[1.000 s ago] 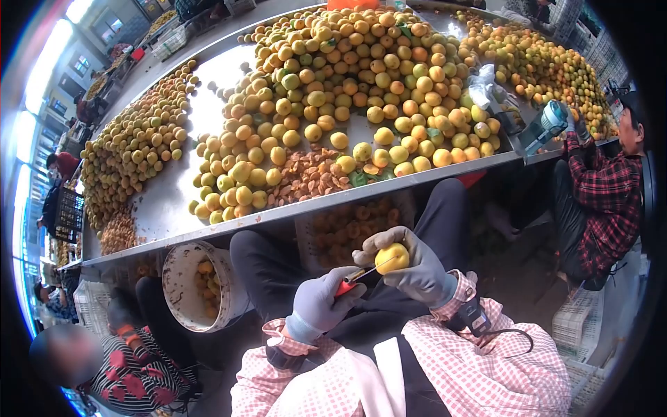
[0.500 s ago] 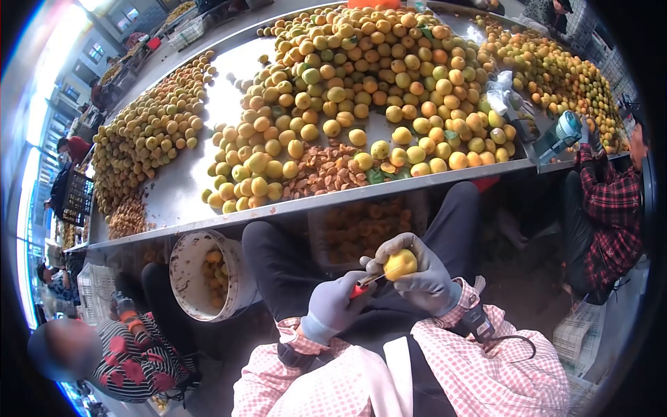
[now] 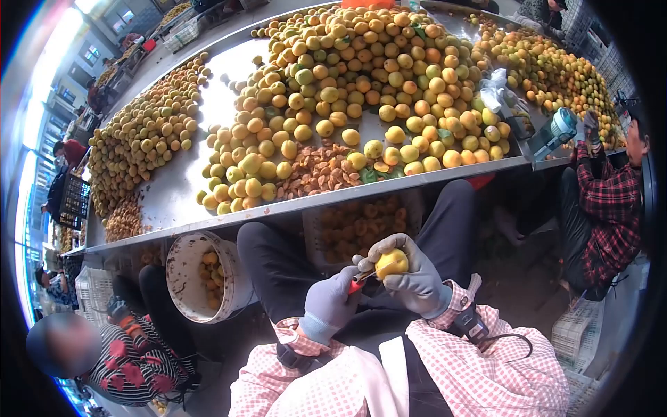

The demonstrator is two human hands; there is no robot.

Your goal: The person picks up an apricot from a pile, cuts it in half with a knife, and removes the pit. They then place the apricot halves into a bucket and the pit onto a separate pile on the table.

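Above my lap, my left hand (image 3: 329, 304), in a grey glove, is closed round the red handle of a small knife (image 3: 356, 285). The knife's blade points up and right, meeting a yellow apricot (image 3: 392, 265). My right hand (image 3: 415, 278), gloved as well, grips that apricot between thumb and fingers. Its fingertips come close to the blade and to the left hand. Beyond my knees, a crate (image 3: 314, 240) of cut, orange fruit halves stands below the table edge.
A metal table (image 3: 167, 191) carries heaped apricots (image 3: 361, 62) and a pile of brown pits (image 3: 319, 169). A white bucket (image 3: 179, 278) holding fruit stands left of my knee. A teal bottle (image 3: 558, 131) is at the table's right edge. Co-workers sit on both sides.
The view has shifted slightly. Both hands keep their grips, and the apricot has turned a little against the knife blade.
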